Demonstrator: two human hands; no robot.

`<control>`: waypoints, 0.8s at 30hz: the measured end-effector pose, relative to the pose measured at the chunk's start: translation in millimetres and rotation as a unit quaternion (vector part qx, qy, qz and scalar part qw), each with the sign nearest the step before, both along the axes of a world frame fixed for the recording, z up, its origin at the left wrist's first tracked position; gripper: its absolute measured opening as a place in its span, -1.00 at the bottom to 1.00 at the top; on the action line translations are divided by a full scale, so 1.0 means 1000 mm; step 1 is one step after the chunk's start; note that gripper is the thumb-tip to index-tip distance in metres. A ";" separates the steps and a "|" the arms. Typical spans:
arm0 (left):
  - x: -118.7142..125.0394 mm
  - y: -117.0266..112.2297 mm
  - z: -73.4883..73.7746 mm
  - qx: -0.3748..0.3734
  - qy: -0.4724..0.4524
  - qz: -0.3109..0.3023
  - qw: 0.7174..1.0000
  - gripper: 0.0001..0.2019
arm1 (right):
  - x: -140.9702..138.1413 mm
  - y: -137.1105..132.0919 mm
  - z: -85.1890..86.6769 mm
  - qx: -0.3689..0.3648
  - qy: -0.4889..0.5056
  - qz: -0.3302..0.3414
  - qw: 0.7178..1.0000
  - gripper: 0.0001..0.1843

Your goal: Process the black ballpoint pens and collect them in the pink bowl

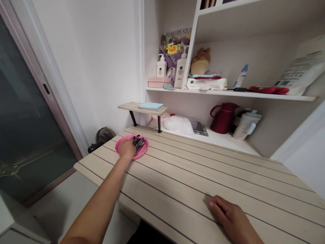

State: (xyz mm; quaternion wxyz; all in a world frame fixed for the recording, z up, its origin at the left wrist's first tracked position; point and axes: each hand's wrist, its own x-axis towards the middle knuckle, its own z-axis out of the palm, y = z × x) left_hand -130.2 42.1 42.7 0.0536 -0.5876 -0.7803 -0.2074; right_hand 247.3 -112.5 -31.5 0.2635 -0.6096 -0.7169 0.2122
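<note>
A round pink plate (pixel 145 151) lies near the left end of the slatted wooden table (pixel 177 176), with several dark marker pens (pixel 139 143) on its right half. My left hand (pixel 127 149) reaches over the plate and touches the left ends of the pens. Its fingers curl downward and look closed, but their tips are hidden, so what they grip cannot be made out. At the lower right, my right hand (pixel 230 215) rests on the tabletop, loosely curled with the thumb along the top. Nothing shows in it.
Behind the plate stands a small raised shelf (pixel 124 107) with a light blue pad (pixel 150 106). A white plastic bag (pixel 179 124), a red jug (pixel 222 118) and a pale tumbler (pixel 246 124) line the back. A dark fan (pixel 104 135) stands beyond the left edge.
</note>
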 end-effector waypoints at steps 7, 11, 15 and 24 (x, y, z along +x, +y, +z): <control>0.002 0.007 -0.007 0.012 -0.009 0.004 1.000 -0.70 | 0.003 -0.009 -0.001 0.010 -0.049 0.005 0.999 -0.68; 0.025 -0.008 -0.003 0.071 -0.005 -0.045 0.996 -0.71 | 0.005 -0.009 0.001 0.024 -0.044 0.000 0.999 -0.68; 0.074 -0.042 -0.019 0.117 -0.035 -0.232 0.965 -0.78 | -0.002 -0.009 0.007 0.043 -0.039 0.026 0.998 -0.67; 0.129 -0.096 -0.016 0.171 -0.056 -0.421 0.889 -0.94 | -0.006 -0.017 0.027 0.178 -0.057 0.032 0.982 -0.75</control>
